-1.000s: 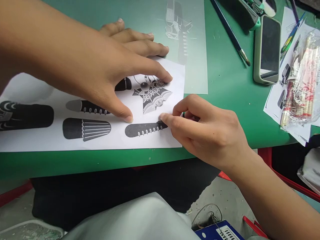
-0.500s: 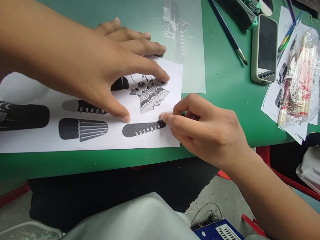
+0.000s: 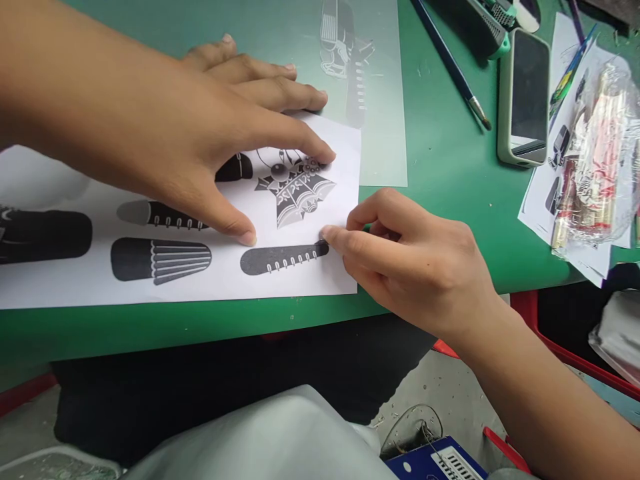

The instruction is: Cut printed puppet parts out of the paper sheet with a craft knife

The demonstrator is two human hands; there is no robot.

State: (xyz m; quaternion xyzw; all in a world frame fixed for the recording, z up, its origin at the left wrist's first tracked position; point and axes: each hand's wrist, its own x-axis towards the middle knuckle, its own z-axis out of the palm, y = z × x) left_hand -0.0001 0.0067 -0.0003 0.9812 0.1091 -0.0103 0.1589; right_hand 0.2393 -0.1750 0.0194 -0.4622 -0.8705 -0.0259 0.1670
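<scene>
A white paper sheet (image 3: 310, 283) printed with black and grey figures lies along the near edge of the table. My left hand (image 3: 220, 127) is spread over it, fingers apart, with the thumb and index fingertip resting on the paper. Part of the printing is hidden beneath that hand. At the sheet's right edge is my right hand (image 3: 415, 257), its fingers curled and thumb and index pressed together. Its fingertips touch the right end of a dark rounded strip figure (image 3: 283, 259). Whether anything small is pinched there, I cannot make out.
On the green table (image 3: 445, 193), a translucent sheet (image 3: 383, 133) extends from under the paper. Farther right are a paintbrush (image 3: 450, 63), a phone (image 3: 524, 100), a green-and-black tool (image 3: 483, 27) and a plastic-wrapped bundle (image 3: 595, 160) on printed papers. A blue box (image 3: 435, 460) stands below.
The view has shifted slightly, so the table things sit a little farther left. My right fingertips are marginally farther right against the printed strip. My left hand keeps its place on the paper.
</scene>
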